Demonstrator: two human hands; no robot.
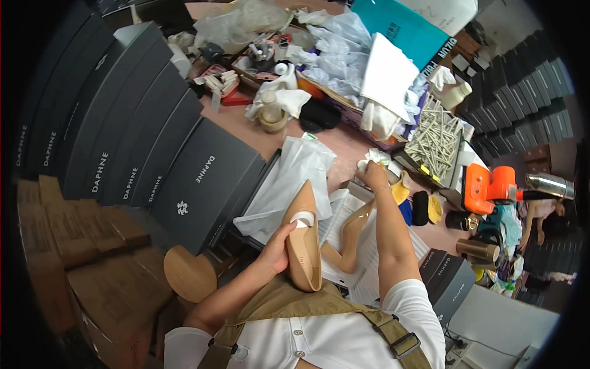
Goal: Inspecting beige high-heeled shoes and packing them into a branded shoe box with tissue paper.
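My left hand [279, 249] is closed around the side of a beige pointed pump [304, 258], toe pointing away from me, heel end near my apron. A white piece of padding or paper [303, 218] sits inside the shoe's opening. My right hand [373, 176] reaches across the table with its fingers bent down at a heap of small white-and-green packets [376, 158]; what its fingers close on is hidden. Between my arms a second beige pump [351, 243] rests on its side on white paper. White tissue [289, 178] spreads over a dark box beyond my left hand.
Dark grey shoe boxes [209, 178] stand stacked at left, above brown cartons [110, 283]. Farther back are a jar [271, 114], crumpled tissue [344, 49] and a tray of pale sticks [436, 138]. An orange heat tool [488, 187] and sponges [434, 209] are at right.
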